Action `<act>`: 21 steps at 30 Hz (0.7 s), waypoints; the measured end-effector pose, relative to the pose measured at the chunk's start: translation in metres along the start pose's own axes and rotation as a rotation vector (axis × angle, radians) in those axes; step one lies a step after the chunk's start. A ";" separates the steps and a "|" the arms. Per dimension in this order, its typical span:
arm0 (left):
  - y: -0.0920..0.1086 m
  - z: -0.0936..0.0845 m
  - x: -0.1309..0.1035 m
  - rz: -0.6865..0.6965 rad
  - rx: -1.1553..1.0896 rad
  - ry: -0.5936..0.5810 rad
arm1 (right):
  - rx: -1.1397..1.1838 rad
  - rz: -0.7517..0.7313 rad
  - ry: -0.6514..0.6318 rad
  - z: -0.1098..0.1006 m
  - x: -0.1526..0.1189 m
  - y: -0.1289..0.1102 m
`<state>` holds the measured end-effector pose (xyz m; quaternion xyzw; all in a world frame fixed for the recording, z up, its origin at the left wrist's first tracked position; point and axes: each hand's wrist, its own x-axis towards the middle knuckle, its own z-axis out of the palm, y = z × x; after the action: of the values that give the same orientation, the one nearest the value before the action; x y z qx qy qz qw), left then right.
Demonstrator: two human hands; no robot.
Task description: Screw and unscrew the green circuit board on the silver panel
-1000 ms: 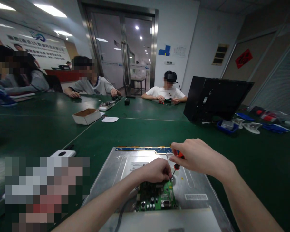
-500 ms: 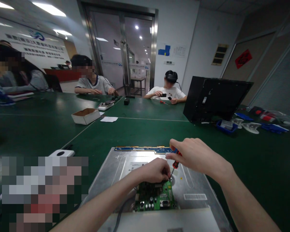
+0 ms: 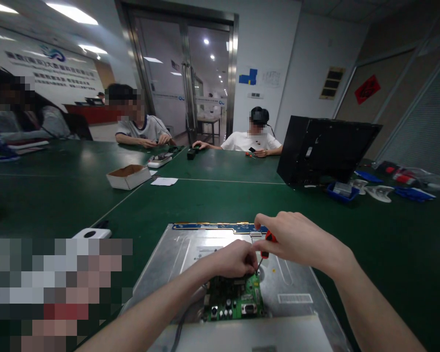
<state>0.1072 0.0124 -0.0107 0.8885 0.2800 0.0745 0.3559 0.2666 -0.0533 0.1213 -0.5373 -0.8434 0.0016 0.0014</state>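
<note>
I have the right hand [image 3: 304, 239] wrapped around the red-and-black handle of a screwdriver [image 3: 265, 254], thumb and forefinger narrow on it, over the far right corner of the green circuit board [image 3: 232, 300]. The shaft slants down to that corner; I cannot tell whether the tip sits in a screw.

The left hand [image 3: 238, 258] is over the circuit board's far edge, its fingers bunched close to the shaft's lower end. From this camera I cannot tell whether they pinch anything.

The circuit board lies on a silvery metal panel [image 3: 297, 274], which reaches out past it on all sides. To the circuit board's right I see a barcode label [image 3: 295, 298] — to its left, a dark cable [image 3: 179, 332]. A narrow blue strip [image 3: 209, 226] runs along the panel's edge beyond the circuit board.

Farther beyond the circuit board, on the green table [image 3: 205, 203], I make out an open white box [image 3: 129, 177] to the left, and a black monitor [image 3: 326, 151] with a blue tray [image 3: 341, 194] beside it to the right.
</note>
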 end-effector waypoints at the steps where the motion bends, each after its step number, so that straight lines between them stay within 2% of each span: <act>1: 0.000 0.000 0.000 -0.007 0.004 -0.003 | -0.004 0.005 -0.003 0.000 0.001 0.000; 9: 0.002 -0.003 -0.001 0.004 -0.016 -0.020 | 0.070 -0.075 -0.034 -0.003 -0.005 0.005; 21: 0.001 0.000 0.002 -0.034 -0.074 -0.030 | 0.001 -0.024 0.006 0.002 0.001 0.003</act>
<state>0.1090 0.0132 -0.0104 0.8709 0.2868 0.0655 0.3937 0.2687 -0.0507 0.1195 -0.5270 -0.8499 0.0004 0.0041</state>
